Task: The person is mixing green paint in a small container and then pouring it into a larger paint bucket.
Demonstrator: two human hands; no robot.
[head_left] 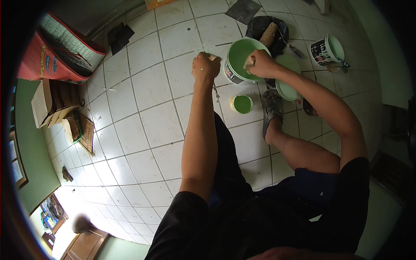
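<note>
My left hand [206, 67] is closed beside the large bucket [234, 76]. A small pale edge shows at its fingertips, and I cannot make out the thing. Over the bucket's opening, my right hand [263, 64] is closed on a small pale piece that I cannot name. Light green paint [242, 51] lines or fills the bucket; its depth cannot be told. Just nearer to me stands a small tub [243, 104] with green inside. A green lid [286, 92] lies partly under my right forearm.
A paint roller [268, 34] rests on black plastic [281, 28] behind the bucket. Another paint pail [320, 53] stands to the right, a brush at its rim. My shoe [273, 106] is near the tub. A red bag [56, 56] and cardboard box [43, 104] are at left.
</note>
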